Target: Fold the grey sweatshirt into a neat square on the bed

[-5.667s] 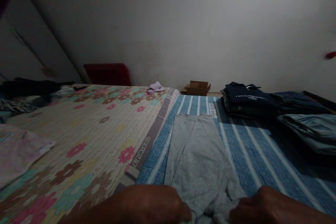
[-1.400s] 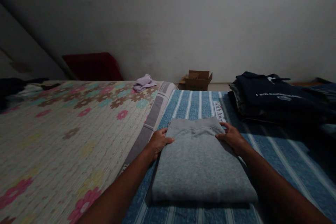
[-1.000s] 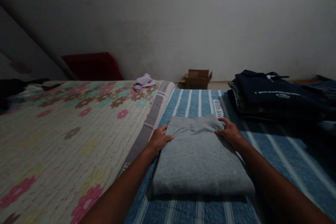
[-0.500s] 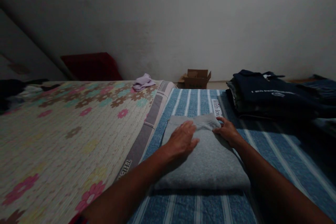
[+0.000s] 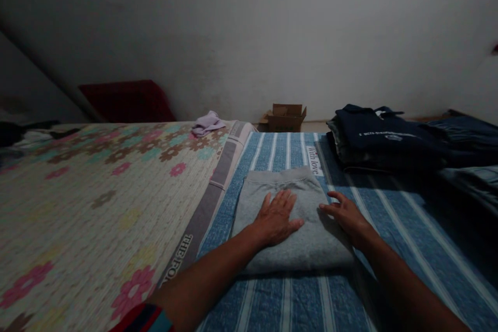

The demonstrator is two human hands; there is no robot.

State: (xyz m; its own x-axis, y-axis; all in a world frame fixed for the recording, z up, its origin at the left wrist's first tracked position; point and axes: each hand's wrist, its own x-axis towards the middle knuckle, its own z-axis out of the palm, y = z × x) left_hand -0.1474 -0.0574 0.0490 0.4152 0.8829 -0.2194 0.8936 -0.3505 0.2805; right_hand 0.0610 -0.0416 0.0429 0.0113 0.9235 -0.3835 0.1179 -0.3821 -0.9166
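Observation:
A folded grey garment with a ribbed band along its far edge, perhaps sweatpants (image 5: 299, 254), lies flat on the blue striped bedsheet (image 5: 288, 301). My left hand (image 5: 277, 218) rests palm down on its middle, fingers stretched out and thumb apart. At the garment's right edge is my right hand (image 5: 348, 217), its thumb and fingers apart and nothing seen between them. Whether the right fingertips touch the cloth I cannot tell.
Stacked dark folded clothes (image 5: 381, 137) stand at the back right, with more jeans-like clothing (image 5: 467, 135) beside them. A floral quilt (image 5: 97, 207) covers the left side, bearing a crumpled lilac cloth (image 5: 208, 123). An open cardboard box (image 5: 287, 118) sits by the wall.
My left hand has slid slightly nearer and now lies flat on the garment. My right hand has let go of the far right corner and come nearer along the edge.

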